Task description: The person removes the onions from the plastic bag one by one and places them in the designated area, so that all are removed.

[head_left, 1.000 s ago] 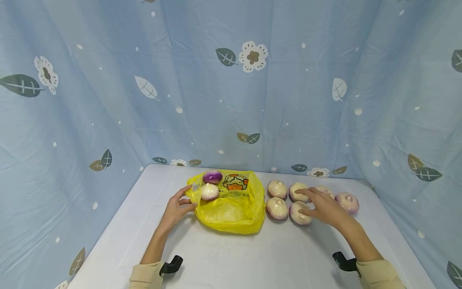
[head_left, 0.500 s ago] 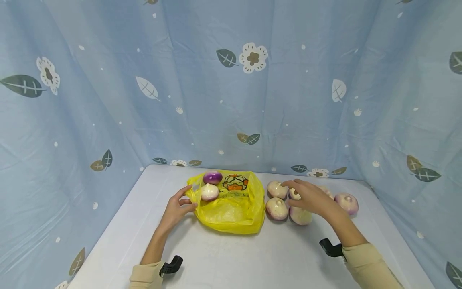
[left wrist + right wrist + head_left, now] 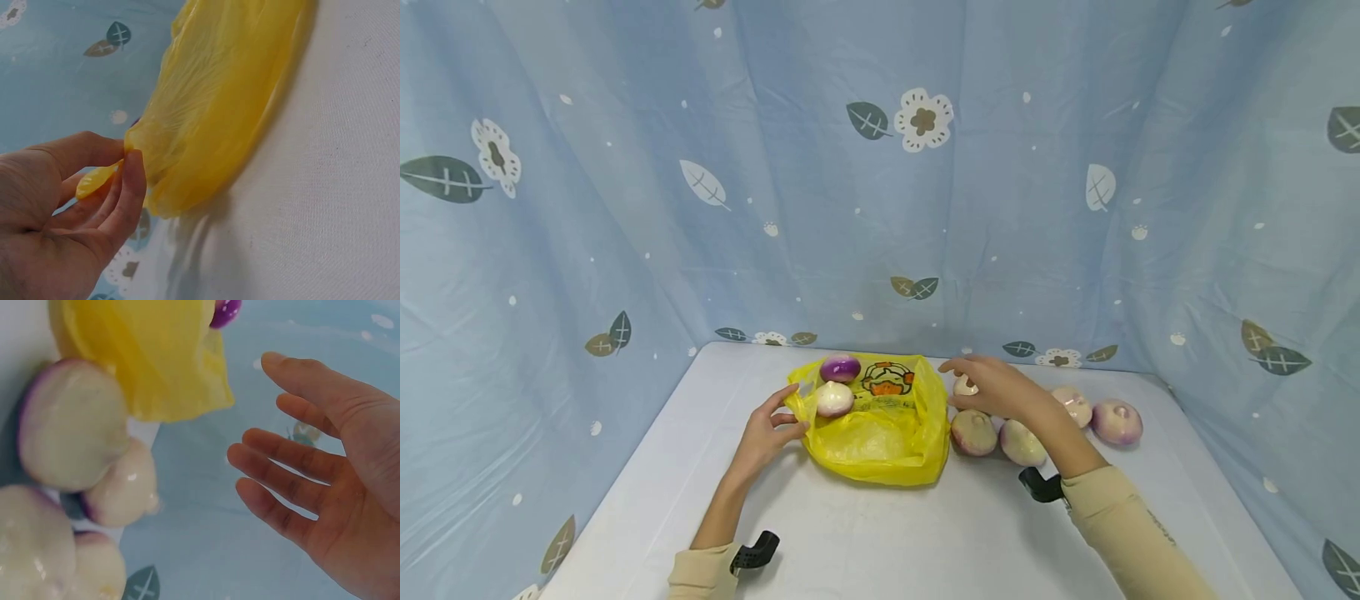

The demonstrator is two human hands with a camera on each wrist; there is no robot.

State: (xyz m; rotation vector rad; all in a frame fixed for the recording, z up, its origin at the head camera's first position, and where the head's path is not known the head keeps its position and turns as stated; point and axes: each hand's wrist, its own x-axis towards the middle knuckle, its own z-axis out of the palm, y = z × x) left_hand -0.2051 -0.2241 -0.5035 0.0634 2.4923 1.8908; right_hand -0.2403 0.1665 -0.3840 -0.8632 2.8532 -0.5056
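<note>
A yellow plastic bag [image 3: 880, 467] with a duck print lies with its mouth spread in the head view. Inside it at the back left sit a purple onion [image 3: 840, 368] and a white-and-purple onion [image 3: 834, 400]. My left hand [image 3: 766, 432] pinches the bag's left edge; the left wrist view shows thumb and fingertip closed on the yellow film [image 3: 212, 106]. Over the bag's right rim hovers my right hand [image 3: 1003, 390], palm bare and fingers relaxed in the right wrist view. Beneath it, partly covered, is a pale onion [image 3: 965, 387].
Several more onions stand in rows right of the bag, among them a front one [image 3: 973, 433], its neighbour [image 3: 1022, 443] and a pinkish one [image 3: 1117, 422] at the far right. A blue patterned curtain [image 3: 820, 208] rises behind and beside the white table [image 3: 880, 542].
My right hand has moved left across the onions, from over the right-hand ones to the bag's right rim, without taking any. My left hand stays at the bag's edge.
</note>
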